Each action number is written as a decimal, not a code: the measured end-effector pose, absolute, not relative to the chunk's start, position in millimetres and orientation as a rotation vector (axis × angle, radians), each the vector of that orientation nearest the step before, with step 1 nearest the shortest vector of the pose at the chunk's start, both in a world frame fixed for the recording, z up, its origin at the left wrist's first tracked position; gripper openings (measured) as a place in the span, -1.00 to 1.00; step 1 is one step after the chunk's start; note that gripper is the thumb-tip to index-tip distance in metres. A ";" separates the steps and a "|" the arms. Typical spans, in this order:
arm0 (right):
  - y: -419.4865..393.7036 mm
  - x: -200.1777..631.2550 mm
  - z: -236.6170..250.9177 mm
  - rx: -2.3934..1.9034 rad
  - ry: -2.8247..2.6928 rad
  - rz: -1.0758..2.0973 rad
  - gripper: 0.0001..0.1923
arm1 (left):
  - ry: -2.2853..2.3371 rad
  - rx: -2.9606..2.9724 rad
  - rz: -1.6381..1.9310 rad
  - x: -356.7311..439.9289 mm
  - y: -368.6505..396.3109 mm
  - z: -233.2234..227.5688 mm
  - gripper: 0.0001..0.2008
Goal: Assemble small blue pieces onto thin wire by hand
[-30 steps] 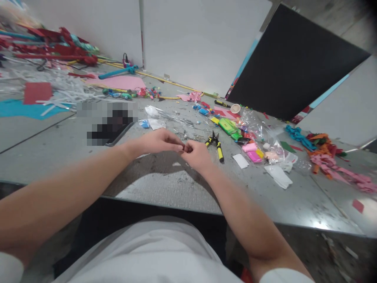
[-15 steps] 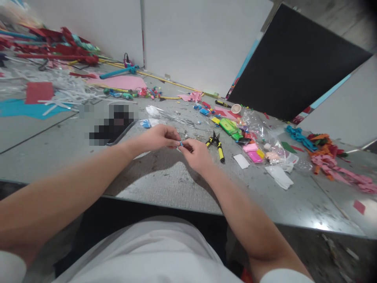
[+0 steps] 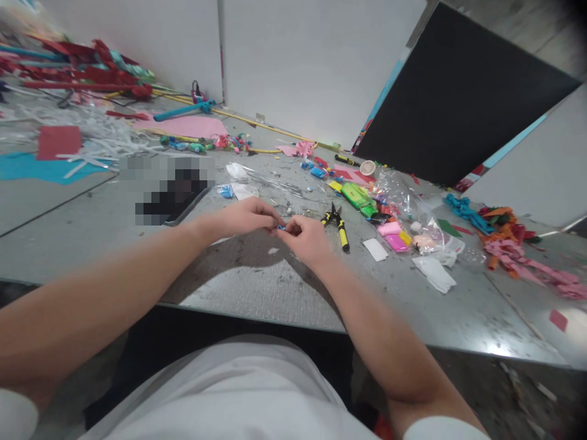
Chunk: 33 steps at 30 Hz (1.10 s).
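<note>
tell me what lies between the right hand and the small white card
In the head view, the yellow-and-black cutters lie between the right hand and the white card.

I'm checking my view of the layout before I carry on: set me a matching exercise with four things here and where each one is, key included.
Things
1. Small blue piece
2. Yellow-and-black-handled snips
3. Red paper square
4. Large black panel

Places
A. Far left of the view
B. Upper right of the view, slanting
C. Just to the right of the right hand
D. Held between the left hand and the right

Right pairs: 1-D, 2-C, 3-A, 4-B
</note>
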State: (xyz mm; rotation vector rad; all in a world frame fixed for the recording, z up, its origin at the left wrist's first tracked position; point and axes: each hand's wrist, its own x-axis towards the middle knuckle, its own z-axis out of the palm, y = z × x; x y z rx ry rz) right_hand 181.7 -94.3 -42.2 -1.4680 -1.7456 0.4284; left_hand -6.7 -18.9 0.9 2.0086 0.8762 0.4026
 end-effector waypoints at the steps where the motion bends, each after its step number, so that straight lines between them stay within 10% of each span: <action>1: -93.7 182.2 -41.5 -1.508 -1.738 0.430 -0.71 | 0.863 2.009 0.400 -6.9 -18.9 0.7 -0.74; 24: -95.3 179.7 -40.7 -1.305 -1.931 0.538 -0.85 | 0.852 2.017 0.473 -12.9 -3.3 -7.9 -0.79; 33: -89.0 186.3 -43.7 -1.479 -1.834 0.398 -0.54 | 0.759 1.995 0.407 -11.1 -12.2 -2.9 -0.76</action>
